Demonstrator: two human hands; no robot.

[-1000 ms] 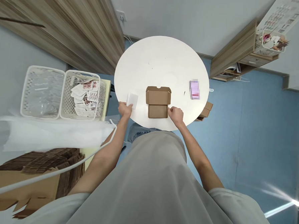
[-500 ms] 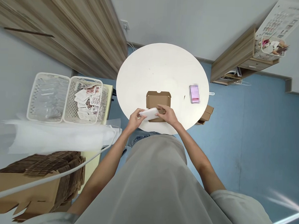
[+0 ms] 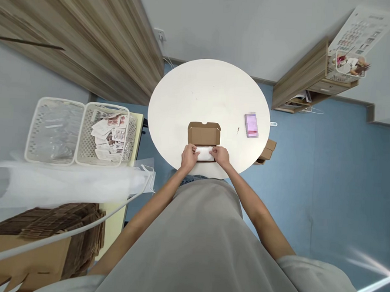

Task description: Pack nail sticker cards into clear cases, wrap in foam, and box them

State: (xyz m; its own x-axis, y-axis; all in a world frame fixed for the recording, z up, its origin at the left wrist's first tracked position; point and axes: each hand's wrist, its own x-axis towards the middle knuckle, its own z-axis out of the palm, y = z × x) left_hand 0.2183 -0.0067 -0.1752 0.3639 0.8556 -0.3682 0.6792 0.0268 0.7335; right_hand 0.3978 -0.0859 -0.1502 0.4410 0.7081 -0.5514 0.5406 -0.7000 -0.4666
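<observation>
An open brown cardboard box (image 3: 203,136) sits on the round white table (image 3: 209,85), its lid raised on the far side. Inside its near half lies a flat white wrapped packet (image 3: 204,154). My left hand (image 3: 189,158) is closed at the packet's left end, thumb and fingers on it. At the right end, my right hand (image 3: 221,157) pinches the packet with bent fingers. The box's side walls are partly hidden behind my hands.
A pixelated purple item (image 3: 251,125) lies on the table's right. To the left stand a basket of clear bags (image 3: 56,130), a basket of printed cards (image 3: 107,135), a roll of white sheeting (image 3: 72,183) and stacked flat cardboard (image 3: 29,246). Brown boxes (image 3: 267,150) rest below the table's right edge.
The white packet has gone from tilted above the box to lying level in its near half. Both hands have come down with it, one at each end.
</observation>
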